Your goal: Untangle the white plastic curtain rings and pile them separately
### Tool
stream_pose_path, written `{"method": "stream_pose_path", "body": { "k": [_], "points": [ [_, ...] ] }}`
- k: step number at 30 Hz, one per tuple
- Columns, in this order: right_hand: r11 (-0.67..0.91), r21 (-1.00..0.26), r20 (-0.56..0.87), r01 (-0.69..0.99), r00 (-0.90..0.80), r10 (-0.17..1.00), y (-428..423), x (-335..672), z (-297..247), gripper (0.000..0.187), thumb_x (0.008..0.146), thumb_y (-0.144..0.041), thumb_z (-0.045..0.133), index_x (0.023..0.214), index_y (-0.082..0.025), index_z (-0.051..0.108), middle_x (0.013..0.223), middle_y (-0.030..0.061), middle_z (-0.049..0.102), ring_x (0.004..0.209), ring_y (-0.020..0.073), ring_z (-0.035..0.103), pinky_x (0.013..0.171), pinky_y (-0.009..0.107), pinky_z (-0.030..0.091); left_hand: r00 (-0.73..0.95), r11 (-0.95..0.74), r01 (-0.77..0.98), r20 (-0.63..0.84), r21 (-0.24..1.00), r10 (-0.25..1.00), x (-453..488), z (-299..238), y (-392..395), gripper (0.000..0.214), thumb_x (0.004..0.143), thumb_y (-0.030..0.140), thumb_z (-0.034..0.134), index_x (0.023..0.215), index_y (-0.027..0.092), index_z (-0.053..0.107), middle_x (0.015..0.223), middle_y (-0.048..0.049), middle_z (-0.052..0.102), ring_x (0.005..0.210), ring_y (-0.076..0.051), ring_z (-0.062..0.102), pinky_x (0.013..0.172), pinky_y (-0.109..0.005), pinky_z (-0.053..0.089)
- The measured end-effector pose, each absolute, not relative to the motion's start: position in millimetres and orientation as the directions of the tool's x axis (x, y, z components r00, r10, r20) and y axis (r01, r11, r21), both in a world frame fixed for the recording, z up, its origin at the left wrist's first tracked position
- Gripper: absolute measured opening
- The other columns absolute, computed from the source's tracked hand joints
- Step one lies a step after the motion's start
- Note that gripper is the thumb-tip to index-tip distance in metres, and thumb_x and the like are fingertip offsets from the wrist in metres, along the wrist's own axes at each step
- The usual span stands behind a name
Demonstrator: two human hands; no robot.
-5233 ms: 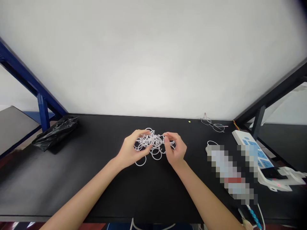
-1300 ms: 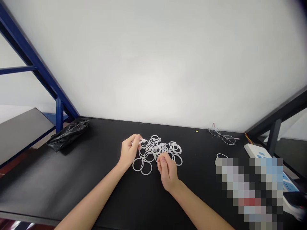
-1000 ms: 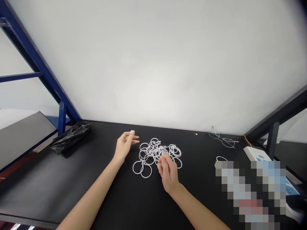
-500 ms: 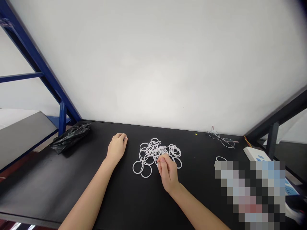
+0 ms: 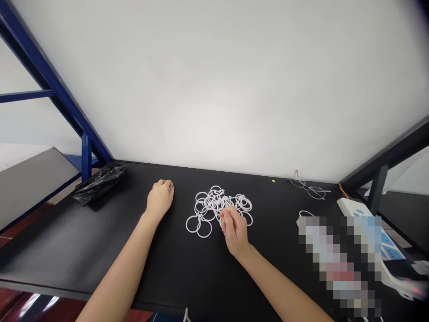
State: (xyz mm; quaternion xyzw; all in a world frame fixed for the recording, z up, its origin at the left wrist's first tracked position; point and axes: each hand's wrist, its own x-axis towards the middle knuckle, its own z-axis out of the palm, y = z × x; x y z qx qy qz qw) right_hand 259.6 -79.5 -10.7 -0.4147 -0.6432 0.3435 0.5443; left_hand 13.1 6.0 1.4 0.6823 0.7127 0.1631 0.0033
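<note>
A loose pile of white plastic rings with small eyelets [image 5: 203,236], like curtain rings, lies on the black table [image 5: 187,273]. At the near right side of the pile, my right hand [image 5: 234,230] is closed, thumb against curled fingers. A white ring's edge shows at its fingertips; the rest is hidden behind the hand. My left hand [image 5: 160,197] rests on the table left of the pile, apart from it, fingers curled. A small pale bit shows by its fingertips, too covered to make out.
A crumpled black plastic bag [image 5: 100,183] lies at the far left, beside a blue metal frame [image 5: 86,156]. Eyeglasses [image 5: 315,192] lie at the back right. A white power strip [image 5: 351,206] and a pixelated patch are at the right. A pale wall rises behind.
The view has tipped slightly, so the table sits higher and its front edge shows more. The white bit at my left hand is less visible. My right hand stays at the pile.
</note>
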Motion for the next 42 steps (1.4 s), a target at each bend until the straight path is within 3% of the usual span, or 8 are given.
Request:
{"method": "stream_pose_path", "body": {
  "k": [5, 9, 13, 17, 23, 36, 42],
  "points": [
    [0.443, -0.88, 0.443, 0.17, -0.038, 0.896, -77.1, 261.5, -8.0, 0.029, 0.099, -0.034, 0.036, 0.081, -0.02, 0.053, 0.048, -0.0081, 0.035, 0.04, 0.0084, 0.033, 0.043, 0.023, 0.026, -0.011, -0.117, 0.939, 0.368, 0.322, 0.93, 20.4, 11.3, 4.2, 0.017, 0.089, 0.024, 0.045, 0.095, 0.019, 0.06, 0.106, -0.0114, 0.063, 0.1, -0.029, 0.058, 0.085, -0.042, 0.048],
    [0.451, -0.868, 0.461, 0.21, 0.002, 0.887, -73.9, 265.7, -6.0, 0.029, 0.099, -0.034, 0.036, 0.081, -0.02, 0.054, 0.047, -0.0082, 0.036, 0.039, 0.0085, 0.033, 0.042, 0.023, 0.027, 0.309, -0.5, 0.747, 0.436, 0.438, 0.845, 48.1, 30.3, -15.7, 0.02, 0.085, 0.014, 0.042, 0.098, 0.019, 0.056, 0.103, -0.0065, 0.062, 0.097, -0.019, 0.058, 0.087, -0.033, 0.046],
    [0.463, -0.846, 0.486, 0.263, 0.024, 0.874, -70.7, 269.9, -4.0, 0.029, 0.099, -0.034, 0.036, 0.081, -0.02, 0.054, 0.048, -0.0073, 0.039, 0.04, 0.0092, 0.036, 0.044, 0.024, 0.029, 0.578, -0.663, 0.653, 0.324, 0.366, 0.749, 78.2, 40.0, -42.9, 0.009, 0.077, 0.016, 0.047, 0.085, 0.019, 0.051, 0.082, -0.0017, 0.056, 0.073, -0.016, 0.053, 0.068, -0.027, 0.043],
    [0.494, -0.821, 0.524, 0.287, 0.037, 0.851, -69.0, 272.4, -0.7, 0.029, 0.099, -0.034, 0.036, 0.081, -0.02, 0.054, 0.049, -0.0069, 0.04, 0.041, 0.0096, 0.037, 0.046, 0.024, 0.031, 0.634, -0.663, 0.696, 0.198, 0.274, 0.747, 86.6, 36.8, -51.4, 0.003, 0.076, 0.022, 0.05, 0.077, 0.02, 0.048, 0.077, 0.0, 0.055, 0.064, -0.015, 0.049, 0.06, -0.027, 0.037],
    [0.54, -0.778, 0.576, 0.321, 0.022, 0.817, -69.9, 272.8, -0.8, 0.028, 0.099, -0.032, 0.037, 0.083, -0.02, 0.056, 0.05, -0.0067, 0.039, 0.043, 0.01, 0.038, 0.048, 0.025, 0.032, 0.586, -0.607, 0.759, 0.161, 0.235, 0.794, 82.2, 27.9, -46.9, 0.004, 0.077, 0.023, 0.051, 0.079, 0.02, 0.05, 0.081, -0.0011, 0.057, 0.066, -0.015, 0.052, 0.06, -0.026, 0.036],
    [0.509, -0.804, 0.55, 0.308, 0.058, 0.833, -65.2, 273.4, -2.4, 0.029, 0.099, -0.036, 0.036, 0.08, -0.021, 0.053, 0.049, -0.007, 0.036, 0.041, 0.0102, 0.037, 0.046, 0.025, 0.029, 0.592, -0.62, 0.724, 0.191, 0.301, 0.783, 89.7, 23.0, -49.6, 0.009, 0.085, 0.021, 0.047, 0.082, 0.019, 0.056, 0.073, 0.0001, 0.059, 0.063, -0.013, 0.052, 0.058, -0.024, 0.035],
    [0.526, -0.786, 0.567, 0.325, 0.038, 0.823, -66.0, 272.4, -1.8, 0.029, 0.098, -0.035, 0.036, 0.08, -0.021, 0.053, 0.049, -0.0069, 0.036, 0.041, 0.0098, 0.035, 0.046, 0.025, 0.028, 0.603, -0.674, 0.632, 0.305, 0.382, 0.737, 90.2, 21.6, -49.3, 0.011, 0.087, 0.018, 0.047, 0.083, 0.017, 0.056, 0.073, -0.0009, 0.059, 0.066, -0.013, 0.054, 0.063, -0.023, 0.041]
  ]
}}
